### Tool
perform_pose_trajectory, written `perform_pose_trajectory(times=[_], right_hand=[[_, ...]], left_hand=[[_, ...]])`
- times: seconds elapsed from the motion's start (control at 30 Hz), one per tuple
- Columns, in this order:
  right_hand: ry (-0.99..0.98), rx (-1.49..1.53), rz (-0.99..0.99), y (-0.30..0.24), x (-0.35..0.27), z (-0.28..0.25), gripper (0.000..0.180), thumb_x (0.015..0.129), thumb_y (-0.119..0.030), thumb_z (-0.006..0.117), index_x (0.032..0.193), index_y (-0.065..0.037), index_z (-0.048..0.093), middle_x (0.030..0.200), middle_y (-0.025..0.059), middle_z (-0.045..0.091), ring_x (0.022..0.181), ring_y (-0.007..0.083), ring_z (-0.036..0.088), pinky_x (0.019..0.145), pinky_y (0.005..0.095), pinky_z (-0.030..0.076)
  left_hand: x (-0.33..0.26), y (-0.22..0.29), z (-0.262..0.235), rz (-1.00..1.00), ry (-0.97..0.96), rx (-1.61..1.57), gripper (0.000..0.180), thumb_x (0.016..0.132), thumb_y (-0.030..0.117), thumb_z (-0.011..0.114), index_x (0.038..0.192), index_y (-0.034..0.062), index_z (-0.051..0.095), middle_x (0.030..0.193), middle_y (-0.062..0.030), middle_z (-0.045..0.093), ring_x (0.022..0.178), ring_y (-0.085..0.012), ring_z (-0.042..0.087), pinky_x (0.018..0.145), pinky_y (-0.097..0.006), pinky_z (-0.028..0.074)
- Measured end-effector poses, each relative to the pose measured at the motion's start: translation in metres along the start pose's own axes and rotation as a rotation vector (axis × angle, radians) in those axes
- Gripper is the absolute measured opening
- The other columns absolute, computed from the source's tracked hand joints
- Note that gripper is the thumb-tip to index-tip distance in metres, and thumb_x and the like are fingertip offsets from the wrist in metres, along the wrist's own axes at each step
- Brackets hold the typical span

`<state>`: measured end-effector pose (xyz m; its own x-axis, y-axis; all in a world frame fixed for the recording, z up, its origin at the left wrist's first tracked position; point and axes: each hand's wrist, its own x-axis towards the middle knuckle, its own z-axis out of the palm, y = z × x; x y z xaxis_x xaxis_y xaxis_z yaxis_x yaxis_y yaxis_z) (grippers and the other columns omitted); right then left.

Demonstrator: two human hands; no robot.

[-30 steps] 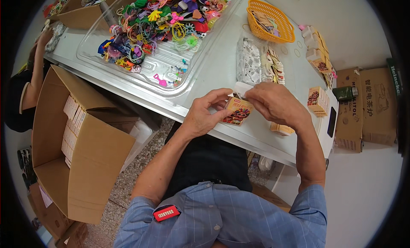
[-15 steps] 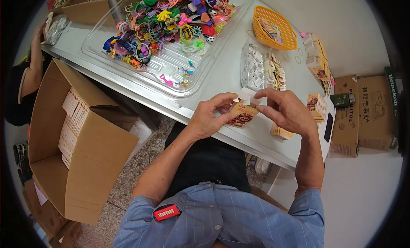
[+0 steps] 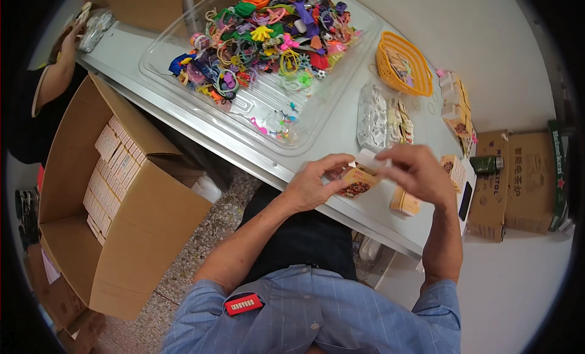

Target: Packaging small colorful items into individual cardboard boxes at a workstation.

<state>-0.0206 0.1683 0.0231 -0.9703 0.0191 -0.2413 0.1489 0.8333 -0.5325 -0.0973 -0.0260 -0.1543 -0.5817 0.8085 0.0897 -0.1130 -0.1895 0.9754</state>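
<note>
My left hand [image 3: 315,184] is closed around a small printed carton [image 3: 356,184] in yellow and red, held just over the table's front edge. White flaps [image 3: 369,159] stand up at the carton's top. Close to its right side is my right hand [image 3: 420,174], its fingers bent and smeared by motion. Whether those fingers pinch a flap cannot be made out. A stack of similar flat cartons [image 3: 404,201] lies under my right wrist, and another stack [image 3: 452,170] stands farther right. Beyond the carton sit a clear pack of black-and-white pieces [image 3: 372,117] and a row of small cards [image 3: 400,121].
A clear tray [image 3: 286,148] heaped with small colourful toys covers the table's middle. Behind stands a yellow basket [image 3: 382,64]. At right are a dark phone-like slab [image 3: 467,198] and a green bottle [image 3: 484,165]. An open cardboard box [image 3: 143,232] stands left; another person's arm [image 3: 58,77] shows beyond.
The whole view has shifted, so the table's things sit lower and farther right. My left hand keeps the carton; my right hand has moved at its top and is now blurred.
</note>
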Motion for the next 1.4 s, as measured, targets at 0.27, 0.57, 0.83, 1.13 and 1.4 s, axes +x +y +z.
perform_pose_trajectory(times=[0.27,0.57,0.83,1.13,1.4], right_hand=[[0.152,-0.286,-0.460,-0.047,0.170,0.003,0.027,0.087,-0.014,0.073,0.110,-0.001,0.069,0.099,0.0146,0.070,0.088,0.0331,0.069,0.076,0.0411,0.054],[-0.337,-0.847,-0.284,-0.026,0.268,0.051,0.025,0.073,-0.019,0.076,0.091,-0.003,0.069,0.093,0.0166,0.071,0.090,0.0368,0.068,0.077,0.0485,0.054],[-0.335,-0.380,-0.392,-0.013,0.266,0.027,0.015,0.074,-0.011,0.073,0.080,-0.001,0.065,0.075,0.0143,0.065,0.072,0.0320,0.064,0.069,0.0419,0.050],[-0.302,-0.598,-0.404,-0.035,0.265,0.025,0.047,0.070,-0.015,0.080,0.113,-0.004,0.066,0.103,0.0149,0.070,0.098,0.0321,0.068,0.079,0.0413,0.052],[-0.441,-0.758,-0.353,-0.035,0.274,0.046,0.027,0.065,-0.022,0.082,0.082,-0.002,0.074,0.076,0.0179,0.069,0.078,0.0359,0.069,0.071,0.0465,0.053]], left_hand=[[-0.001,0.000,-0.003,-0.014,-0.011,-0.031,0.049,0.088,0.006,0.074,0.135,0.0023,0.060,0.108,-0.0088,0.072,0.094,-0.0147,0.067,0.087,-0.029,0.054],[0.001,-0.006,-0.001,-0.042,-0.056,-0.038,0.050,0.089,0.003,0.071,0.137,0.0060,0.057,0.110,-0.0101,0.070,0.099,-0.0151,0.066,0.088,-0.031,0.053],[0.004,-0.004,-0.003,-0.067,-0.088,-0.030,0.051,0.089,0.003,0.071,0.137,0.0063,0.057,0.109,-0.0095,0.071,0.099,-0.0152,0.066,0.089,-0.030,0.053],[0.001,-0.005,-0.003,-0.049,-0.077,-0.050,0.051,0.089,0.002,0.070,0.138,0.0066,0.055,0.109,-0.0092,0.070,0.097,-0.0155,0.066,0.089,-0.030,0.053],[0.001,-0.008,0.000,-0.031,-0.071,-0.082,0.050,0.090,0.001,0.069,0.138,0.0062,0.055,0.109,-0.0102,0.070,0.097,-0.0157,0.065,0.089,-0.030,0.053]])
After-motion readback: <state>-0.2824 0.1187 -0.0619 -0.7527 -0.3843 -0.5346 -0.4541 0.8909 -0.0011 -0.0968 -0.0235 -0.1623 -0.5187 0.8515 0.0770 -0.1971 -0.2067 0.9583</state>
